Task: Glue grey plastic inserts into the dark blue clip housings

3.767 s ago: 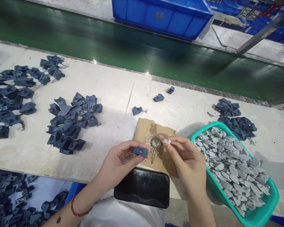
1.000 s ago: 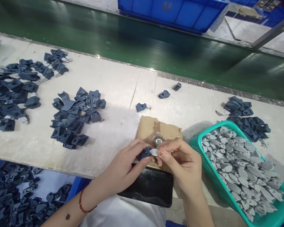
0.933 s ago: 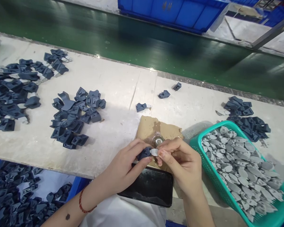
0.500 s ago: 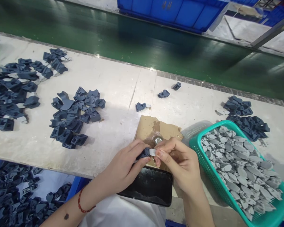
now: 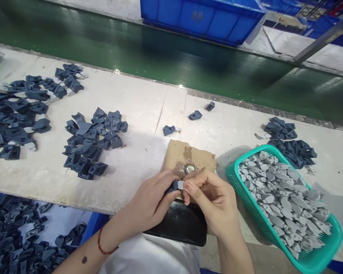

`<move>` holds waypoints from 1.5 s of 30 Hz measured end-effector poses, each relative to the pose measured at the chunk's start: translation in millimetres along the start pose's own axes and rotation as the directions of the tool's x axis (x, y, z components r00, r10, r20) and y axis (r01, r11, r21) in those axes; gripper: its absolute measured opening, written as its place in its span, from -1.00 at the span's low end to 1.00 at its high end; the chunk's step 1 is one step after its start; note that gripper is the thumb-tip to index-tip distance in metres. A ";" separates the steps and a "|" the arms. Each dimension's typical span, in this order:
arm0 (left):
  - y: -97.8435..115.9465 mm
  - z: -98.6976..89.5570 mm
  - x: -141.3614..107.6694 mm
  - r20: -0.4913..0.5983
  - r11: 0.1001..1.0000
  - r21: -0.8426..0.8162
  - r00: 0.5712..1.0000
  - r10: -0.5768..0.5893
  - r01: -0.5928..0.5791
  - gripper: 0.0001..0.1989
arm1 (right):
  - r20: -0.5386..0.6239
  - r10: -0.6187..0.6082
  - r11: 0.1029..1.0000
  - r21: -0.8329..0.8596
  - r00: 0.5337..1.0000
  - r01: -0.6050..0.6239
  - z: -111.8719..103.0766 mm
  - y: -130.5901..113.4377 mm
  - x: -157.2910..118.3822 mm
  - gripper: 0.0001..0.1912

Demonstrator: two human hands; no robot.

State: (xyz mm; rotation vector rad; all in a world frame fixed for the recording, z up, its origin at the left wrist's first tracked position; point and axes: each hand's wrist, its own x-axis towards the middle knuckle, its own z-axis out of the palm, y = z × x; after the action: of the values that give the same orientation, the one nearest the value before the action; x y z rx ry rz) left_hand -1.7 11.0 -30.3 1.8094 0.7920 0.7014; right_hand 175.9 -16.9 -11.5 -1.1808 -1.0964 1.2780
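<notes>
My left hand [image 5: 156, 198] is closed around a dark blue plastic part [image 5: 171, 187], its thumb and fingers on either side. My right hand [image 5: 213, 198] pinches a small light grey plastic piece [image 5: 180, 185], whose near end meets the blue part. Whether the two pieces are locked together is hidden by the fingers. Just beyond the hands lies a piece of brown cardboard [image 5: 201, 154] with a small round metal cap [image 5: 190, 168] on it. Below my hands a black phone [image 5: 180, 224] lies flat, partly covered by them.
To the right stands a green basket [image 5: 253, 209] of grey pieces. Heaps of dark blue parts [image 5: 85, 146] lie on the white table [image 5: 140, 102], at left and far right. A blue bin [image 5: 88, 232] sits lower left. Behind runs a green belt [image 5: 125, 49], with a blue crate [image 5: 200, 19] beyond.
The view has shifted slightly. Both hands keep the same grip on the blue part and the grey piece, with only small finger movement.
</notes>
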 end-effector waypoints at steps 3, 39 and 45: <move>0.7 -0.3 -1.2 -0.015 1.000 -0.013 1.000 -0.001 0.001 -0.81 | -0.033 -0.002 0.999 -0.038 0.999 0.001 2.7 1.7 -3.4 -0.76; -10.7 -56.2 127.8 -0.193 0.740 0.641 0.976 -0.104 0.206 -0.51 | -0.318 -0.418 0.596 -0.803 0.851 -0.007 -77.0 -10.6 -38.3 -0.78; -0.2 -85.5 70.8 -0.200 0.656 0.734 0.979 -0.037 0.175 -0.63 | -0.477 -0.193 0.325 -0.856 0.858 -0.403 -133.1 -1.4 -31.5 -0.48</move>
State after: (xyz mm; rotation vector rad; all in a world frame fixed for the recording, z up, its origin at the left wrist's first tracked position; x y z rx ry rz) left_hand -23.1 113.8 5.6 2.4320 1.4528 0.4691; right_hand 307.9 -51.2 -21.7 -2.3689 -1.3808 0.1557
